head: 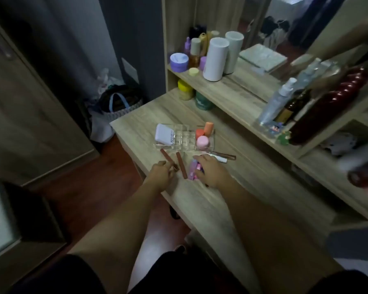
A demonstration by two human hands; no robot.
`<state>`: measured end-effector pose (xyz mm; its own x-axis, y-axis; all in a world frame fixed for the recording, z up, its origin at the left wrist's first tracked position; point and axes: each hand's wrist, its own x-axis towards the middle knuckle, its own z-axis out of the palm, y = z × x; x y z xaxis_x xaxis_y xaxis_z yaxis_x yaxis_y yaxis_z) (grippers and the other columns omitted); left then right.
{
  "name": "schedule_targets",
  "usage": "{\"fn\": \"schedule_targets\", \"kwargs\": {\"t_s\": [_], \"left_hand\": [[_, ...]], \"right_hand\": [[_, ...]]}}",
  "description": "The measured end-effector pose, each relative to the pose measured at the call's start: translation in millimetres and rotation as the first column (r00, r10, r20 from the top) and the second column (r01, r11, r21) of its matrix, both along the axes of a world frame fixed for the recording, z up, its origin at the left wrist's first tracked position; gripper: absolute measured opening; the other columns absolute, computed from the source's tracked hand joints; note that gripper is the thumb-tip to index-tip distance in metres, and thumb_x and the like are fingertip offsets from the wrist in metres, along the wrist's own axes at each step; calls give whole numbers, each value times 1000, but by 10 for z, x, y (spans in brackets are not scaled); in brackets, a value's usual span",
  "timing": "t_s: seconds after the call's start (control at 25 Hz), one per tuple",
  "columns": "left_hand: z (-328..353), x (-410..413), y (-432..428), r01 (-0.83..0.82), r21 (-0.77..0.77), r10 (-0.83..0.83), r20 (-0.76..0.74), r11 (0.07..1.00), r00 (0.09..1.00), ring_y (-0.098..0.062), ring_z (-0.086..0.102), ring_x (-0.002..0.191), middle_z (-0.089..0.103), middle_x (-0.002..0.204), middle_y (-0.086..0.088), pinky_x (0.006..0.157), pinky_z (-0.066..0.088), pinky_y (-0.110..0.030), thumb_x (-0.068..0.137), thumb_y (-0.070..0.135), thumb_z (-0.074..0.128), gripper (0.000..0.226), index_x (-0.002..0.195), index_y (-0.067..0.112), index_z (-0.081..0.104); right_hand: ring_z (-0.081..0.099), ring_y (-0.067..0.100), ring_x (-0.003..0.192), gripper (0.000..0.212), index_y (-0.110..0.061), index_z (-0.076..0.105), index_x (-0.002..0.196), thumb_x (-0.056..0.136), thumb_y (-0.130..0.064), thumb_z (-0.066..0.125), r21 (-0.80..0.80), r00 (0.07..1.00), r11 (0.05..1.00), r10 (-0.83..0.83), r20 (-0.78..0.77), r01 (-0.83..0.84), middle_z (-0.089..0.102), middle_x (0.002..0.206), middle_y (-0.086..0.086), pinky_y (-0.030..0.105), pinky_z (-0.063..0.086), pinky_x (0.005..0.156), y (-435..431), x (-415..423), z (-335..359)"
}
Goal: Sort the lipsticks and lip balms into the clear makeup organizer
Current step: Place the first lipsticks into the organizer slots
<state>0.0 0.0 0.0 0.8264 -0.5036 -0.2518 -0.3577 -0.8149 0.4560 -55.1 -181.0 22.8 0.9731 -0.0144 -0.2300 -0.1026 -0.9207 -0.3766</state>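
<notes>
Wooden dressing table fills the centre of the view, with a raised shelf behind it carrying two tall white cylinders, a lilac jar and several bottles. Clear makeup organizer sits near the table's far left corner; its left compartment holds a lavender compact, the small middle cells look empty, and the right compartment holds a pink round balm with two orange pieces behind it. Right hand lies palm-down on the table just in front of the organizer, fingers curled over a cluster of pink and purple lip balms; whether they actually grip it cannot be told. Left hand is beside it, fingers loosely extended, fingertips touching the near end of one brown lipstick tube, not closed around it. A second brown lipstick tube lies flat between the two hands. A slim brown and white liner lies beyond the right hand's fingertips, near the organizer's front right corner.
</notes>
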Motion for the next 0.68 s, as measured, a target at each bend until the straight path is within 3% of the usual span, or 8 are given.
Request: {"fn": "schedule_targets", "kwargs": {"t_s": [0.28,0.52,0.68], "left_hand": [[-126,359,-36,-263,-106,257,-71,959,964,-41,56,102,54,112,-30,90,42,-37,95,12,45,36,130,14,53],[-247,555,-85,-288,-76,275,-145,955,950,-37,55,107,58,111,-30,92,37,-32,95,14,46,31,123,13,59],[-304,612,-148,-357,-59,346,-140,932,928,-37,56,103,62,108,-28,89,42,-33,91,16,52,24,110,8,65]], "right_hand": [[64,31,102,26,-8,60,114,91,-16,52,24,996,999,49,-73,-48,70,110,14,35,51,87,182,588,-106],[62,36,102,23,-6,55,107,89,-20,57,-74,985,995,47,-165,-60,66,108,18,39,49,81,237,832,-224],[62,34,101,22,-7,56,104,85,-16,62,-49,983,999,11,-181,-20,65,108,16,34,46,74,253,947,-262]]}}
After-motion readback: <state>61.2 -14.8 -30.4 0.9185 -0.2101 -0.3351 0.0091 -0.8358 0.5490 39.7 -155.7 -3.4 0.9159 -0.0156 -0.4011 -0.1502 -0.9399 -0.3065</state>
